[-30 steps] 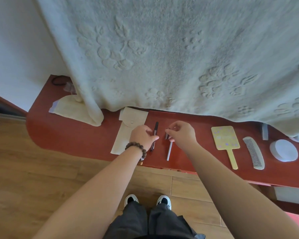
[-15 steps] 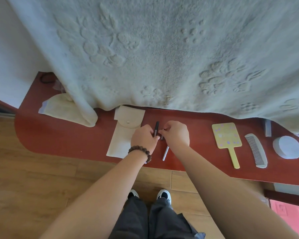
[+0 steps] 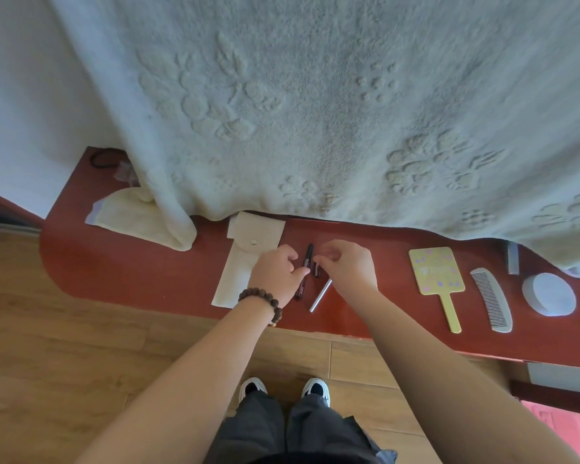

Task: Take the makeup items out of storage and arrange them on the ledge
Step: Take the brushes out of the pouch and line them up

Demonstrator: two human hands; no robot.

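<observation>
Two hands meet over the red ledge point(image 3: 148, 272): my left hand point(image 3: 275, 274) pinches the dark pen point(image 3: 304, 271), which points away from me. My right hand point(image 3: 347, 267) pinches a small dark piece point(image 3: 317, 270) just beside it; the silver stick point(image 3: 319, 295) lies nearest that hand.

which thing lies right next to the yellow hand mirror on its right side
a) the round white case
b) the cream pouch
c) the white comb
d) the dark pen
c: the white comb lies just right of the yellow hand mirror on the ledge, with the round white case farther right.
</observation>
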